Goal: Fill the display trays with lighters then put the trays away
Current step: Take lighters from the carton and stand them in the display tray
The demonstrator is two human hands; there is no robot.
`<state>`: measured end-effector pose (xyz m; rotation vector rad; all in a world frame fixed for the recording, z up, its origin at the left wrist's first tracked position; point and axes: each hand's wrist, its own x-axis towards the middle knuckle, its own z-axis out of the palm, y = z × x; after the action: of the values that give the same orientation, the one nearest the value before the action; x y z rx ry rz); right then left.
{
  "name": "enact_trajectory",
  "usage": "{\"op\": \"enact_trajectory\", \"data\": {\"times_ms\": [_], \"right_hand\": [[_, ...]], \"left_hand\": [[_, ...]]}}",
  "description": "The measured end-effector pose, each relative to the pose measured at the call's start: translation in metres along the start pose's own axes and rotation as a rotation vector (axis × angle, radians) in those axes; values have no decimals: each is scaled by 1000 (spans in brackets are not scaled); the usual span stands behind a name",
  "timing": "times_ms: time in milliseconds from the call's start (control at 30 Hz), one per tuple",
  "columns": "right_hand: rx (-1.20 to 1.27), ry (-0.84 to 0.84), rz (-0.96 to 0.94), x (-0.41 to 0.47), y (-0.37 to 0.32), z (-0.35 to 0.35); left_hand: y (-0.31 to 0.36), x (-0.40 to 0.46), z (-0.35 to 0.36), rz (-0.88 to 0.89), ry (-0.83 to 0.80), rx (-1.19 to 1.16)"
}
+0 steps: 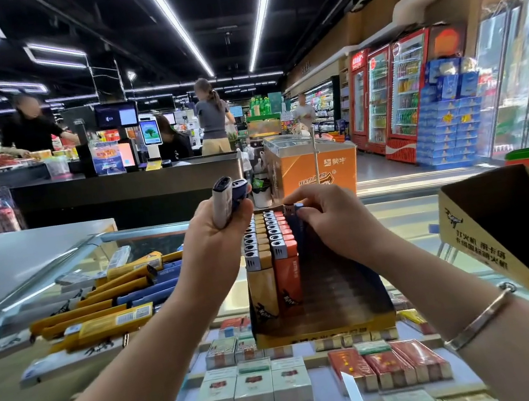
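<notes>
1. Mostly light, rigid plastic: the lighters (273, 254) stand upright in the display tray (324, 324), packed in two full rows, tan on the left and orange beside it; smooth sides likely slippery, so best pinched near the metal cap end and dropped in base first.
2. Right hand (332, 220) sits at the tray's far end, fingers curled, pinching a blue lighter (296, 210) at its top; it looks to be starting a third row, and the rest of that side is still bare.
3. Left hand (216, 232) is raised just left of the tray, fingers wrapped round a small bundle of held lighters (228, 197), one grey and dark blue ones, caps up; a loose bundle like this could slip, so feed one at a time.
4. Tray is thin cardboard, likely flexes when loaded; judge it safer lifted by the base with both hands than by one wall.
5. Tray rests on a glass counter (408, 222) over cigarette packs (251, 389).
6. Loose lighter packs (106, 305), yellow and blue, lie piled well left; an empty tray (470, 237) sits tilted at right.
</notes>
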<state>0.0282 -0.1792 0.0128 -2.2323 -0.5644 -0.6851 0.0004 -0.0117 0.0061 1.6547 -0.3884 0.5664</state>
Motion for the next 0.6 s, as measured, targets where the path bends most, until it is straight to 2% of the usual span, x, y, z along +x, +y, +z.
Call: {"op": "enact_trajectory", "data": {"times_ms": [133, 333, 500, 600], "right_hand": [[-95, 12, -34, 1, -1, 3], [-132, -64, 17, 6, 0, 2], [-356, 62, -66, 0, -8, 10], [-406, 95, -119, -5, -9, 12]], "left_hand": [[1, -1, 1, 0, -4, -21], [0, 0, 0, 13, 10, -22], [2, -1, 0, 40, 7, -24], [4, 1, -2, 79, 28, -65]]}}
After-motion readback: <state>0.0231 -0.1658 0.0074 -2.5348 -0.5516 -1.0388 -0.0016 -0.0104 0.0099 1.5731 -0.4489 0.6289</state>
